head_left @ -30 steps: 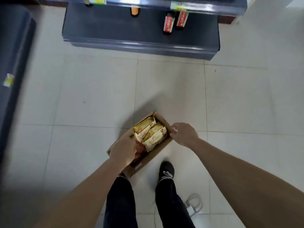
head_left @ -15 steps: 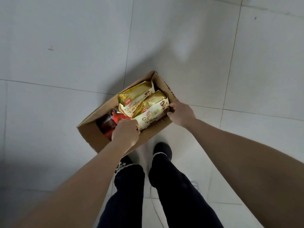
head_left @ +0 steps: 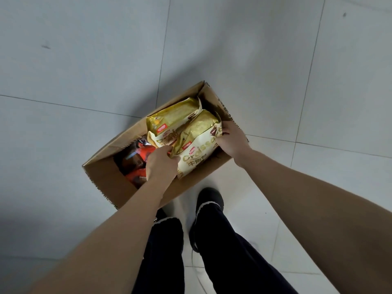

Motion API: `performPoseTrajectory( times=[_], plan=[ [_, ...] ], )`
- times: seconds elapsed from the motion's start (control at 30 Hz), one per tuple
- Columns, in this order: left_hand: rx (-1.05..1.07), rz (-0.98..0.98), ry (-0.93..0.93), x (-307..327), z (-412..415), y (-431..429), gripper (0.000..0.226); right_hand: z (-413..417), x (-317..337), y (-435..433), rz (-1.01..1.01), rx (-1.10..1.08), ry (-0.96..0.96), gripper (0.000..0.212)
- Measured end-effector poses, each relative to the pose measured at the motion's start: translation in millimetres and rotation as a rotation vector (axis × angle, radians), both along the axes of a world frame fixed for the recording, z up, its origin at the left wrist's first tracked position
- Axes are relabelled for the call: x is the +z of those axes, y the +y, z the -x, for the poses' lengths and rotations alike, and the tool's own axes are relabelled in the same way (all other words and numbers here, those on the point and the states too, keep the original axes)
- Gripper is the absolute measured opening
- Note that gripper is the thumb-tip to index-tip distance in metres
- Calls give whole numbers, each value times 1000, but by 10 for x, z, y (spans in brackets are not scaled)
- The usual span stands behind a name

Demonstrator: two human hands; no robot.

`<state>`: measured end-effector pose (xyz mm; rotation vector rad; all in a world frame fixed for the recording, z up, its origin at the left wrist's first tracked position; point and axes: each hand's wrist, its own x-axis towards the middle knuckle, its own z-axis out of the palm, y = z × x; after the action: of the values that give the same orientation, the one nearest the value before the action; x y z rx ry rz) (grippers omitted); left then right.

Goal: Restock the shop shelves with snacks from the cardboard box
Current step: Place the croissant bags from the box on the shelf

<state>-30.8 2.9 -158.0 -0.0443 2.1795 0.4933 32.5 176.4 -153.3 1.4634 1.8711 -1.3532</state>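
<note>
An open cardboard box sits on the floor in front of my feet. Two gold-and-white croissant bags lie in its right half: the near bag and the far bag. Red and dark snack packs fill the left half, partly hidden by my arm. My left hand pinches the near bag's left edge. My right hand grips its right end by the box wall.
Pale floor tiles surround the box on all sides. My dark trouser legs and black shoes stand right behind the box. A thin white cord lies on the floor by my right foot.
The camera tilted down and closer, so the shelf left the view. Both hands moved from the box rim onto the near croissant bag and gripped its two ends.
</note>
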Motion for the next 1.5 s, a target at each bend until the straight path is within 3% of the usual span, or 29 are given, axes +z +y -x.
performPoseTrajectory(
  times=[0.13, 0.23, 0.33, 0.53, 0.6, 0.7, 0.8, 0.9, 0.97, 1.13, 1.2, 1.33, 1.5],
  plan=[
    [114, -68, -33, 483, 98, -226, 24, 108, 485, -79, -17, 14, -6, 33],
    [181, -102, -98, 990, 291, -380, 29, 214, 896, -190, 12, -11, 11, 44],
    [180, -133, -128, 1561, 525, -508, 32, 343, 1406, -289, 57, -24, 54, 40],
    [279, -183, -256, 2581, 1017, -828, 29, 596, 2327, -443, 276, 100, 99, 57],
    [317, -220, -251, 2866, 1123, -1006, 28, 715, 2631, -523, 289, 121, 151, 47],
    [448, -302, -192, 3247, 1212, -1248, 18, 915, 3042, -667, 238, 135, 236, 21],
    [713, -400, -94, 3583, 1241, -1478, 15, 1104, 3407, -852, 159, 121, 303, 32],
    [886, -465, -61, 3917, 1213, -1691, 19, 1277, 3794, -1061, 101, 149, 344, 28],
    [869, -469, -44, 4157, 1160, -1810, 16, 1389, 4019, -1200, 94, 168, 388, 28],
    [840, -533, 19, 4657, 1077, -2155, 54, 1679, 4570, -1598, 74, 250, 503, 24],
    [875, -569, 81, 4861, 1049, -2308, 56, 1774, 4776, -1768, 100, 290, 524, 22],
    [962, -535, 249, 5270, 997, -2676, 68, 1951, 5168, -2128, 169, 423, 565, 34],
    [1092, -529, 449, 5733, 992, -3210, 48, 2181, 5698, -2720, 213, 543, 670, 39]
  ],
)
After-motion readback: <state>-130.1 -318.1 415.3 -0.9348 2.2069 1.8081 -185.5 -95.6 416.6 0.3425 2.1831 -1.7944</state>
